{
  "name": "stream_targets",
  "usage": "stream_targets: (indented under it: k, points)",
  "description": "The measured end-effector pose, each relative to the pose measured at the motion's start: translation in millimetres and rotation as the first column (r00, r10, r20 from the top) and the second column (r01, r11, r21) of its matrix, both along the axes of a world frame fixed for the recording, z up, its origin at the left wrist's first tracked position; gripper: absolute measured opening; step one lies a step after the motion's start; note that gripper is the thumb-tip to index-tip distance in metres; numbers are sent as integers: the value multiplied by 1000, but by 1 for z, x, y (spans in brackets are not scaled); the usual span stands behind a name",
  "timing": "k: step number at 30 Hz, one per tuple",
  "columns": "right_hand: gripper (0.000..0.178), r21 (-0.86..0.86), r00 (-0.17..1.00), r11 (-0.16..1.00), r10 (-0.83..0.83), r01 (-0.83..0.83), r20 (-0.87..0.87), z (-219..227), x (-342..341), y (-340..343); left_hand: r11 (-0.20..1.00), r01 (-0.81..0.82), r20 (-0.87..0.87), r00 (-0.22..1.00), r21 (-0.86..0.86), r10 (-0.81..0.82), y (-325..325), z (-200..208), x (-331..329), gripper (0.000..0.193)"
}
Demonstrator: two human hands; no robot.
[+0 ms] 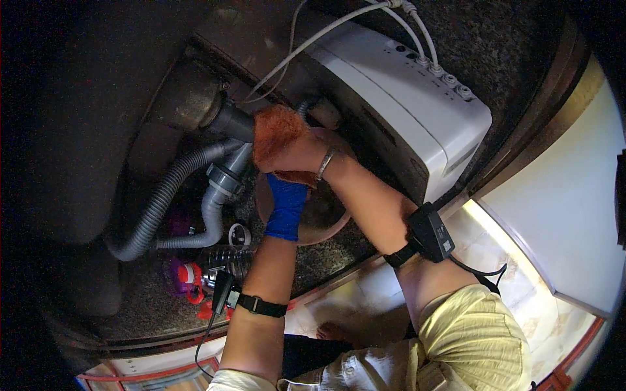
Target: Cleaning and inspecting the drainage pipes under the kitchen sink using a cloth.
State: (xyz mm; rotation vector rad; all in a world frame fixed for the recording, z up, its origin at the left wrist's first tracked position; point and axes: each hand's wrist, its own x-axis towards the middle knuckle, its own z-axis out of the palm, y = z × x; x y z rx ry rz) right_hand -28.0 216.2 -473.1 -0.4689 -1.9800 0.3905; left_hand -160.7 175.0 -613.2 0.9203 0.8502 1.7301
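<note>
An orange-brown cloth (277, 130) is bunched beside the end of a dark grey drain pipe (233, 122). My right hand (301, 155), with a metal bracelet at the wrist, is closed on this cloth from the right. A blue covering (285, 210) wraps my left wrist. Beyond it my left hand goes under the cloth, so its fingers are hidden. Below both hands sits a round pinkish basin (338, 228), partly covered by my arms.
A white box-shaped appliance (417, 120) with white tubes (417, 29) stands at right. Grey corrugated hose (153, 199) and a bent pipe (214, 208) hang at left. A white ring (239, 234), a clear bottle (225, 259) and a red-capped container (189, 275) lie nearby.
</note>
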Motion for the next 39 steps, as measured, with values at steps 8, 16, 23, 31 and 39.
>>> stream_targets:
  k: [8,16,23,31,39]
  points:
    - [59,-490,892,746,395,-451,-220,-22,25,9,804,475,220,794,359,-567,5,30,13,59]
    - [49,-279,277,-9,-146,-960,-950,-51,38,23,809,-499,-916,68,311,395,-39,48,45,75]
    - [64,-355,359,-54,-134,-933,-924,-65,39,19,851,-510,-830,416,125,371,-40,90,67,74]
    - [60,-335,382,-210,-253,-919,-889,-76,37,18,731,-640,-781,323,235,534,-65,77,62,43]
    - [67,-299,346,-208,-248,-931,-905,-68,39,13,950,311,249,920,4,-303,-111,105,107,41]
